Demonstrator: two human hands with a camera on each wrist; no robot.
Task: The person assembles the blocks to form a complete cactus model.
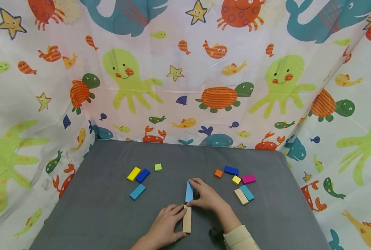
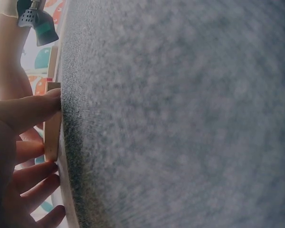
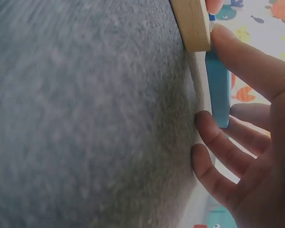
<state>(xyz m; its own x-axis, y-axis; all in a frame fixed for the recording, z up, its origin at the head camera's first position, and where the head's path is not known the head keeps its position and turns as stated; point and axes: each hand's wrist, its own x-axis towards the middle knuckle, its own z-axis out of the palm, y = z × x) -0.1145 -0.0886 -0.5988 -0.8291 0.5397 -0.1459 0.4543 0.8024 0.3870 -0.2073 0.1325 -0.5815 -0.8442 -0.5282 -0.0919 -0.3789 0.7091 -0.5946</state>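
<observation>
My left hand [image 1: 166,222] holds a plain wooden block [image 1: 187,219] lengthwise, thumb at its near end and fingertips at its far end. Just beyond that, my right hand [image 1: 208,195] grips a light blue block [image 1: 189,192], its thumb at the near end and a finger at the far one. The two blocks stand end to end in a line on the grey table. In the left wrist view the thumb presses the end of the wooden block [image 2: 52,130]. The right wrist view shows the blue block [image 3: 219,88] between thumb and fingers.
On the grey table [image 1: 110,215], yellow [image 1: 133,174], dark blue [image 1: 142,175], light blue [image 1: 137,191] and green [image 1: 158,167] blocks lie at left. Several more blocks, including a magenta one [image 1: 248,179] and an orange one [image 1: 218,173], lie at right. A sea-animal curtain [image 1: 173,97] surrounds the table.
</observation>
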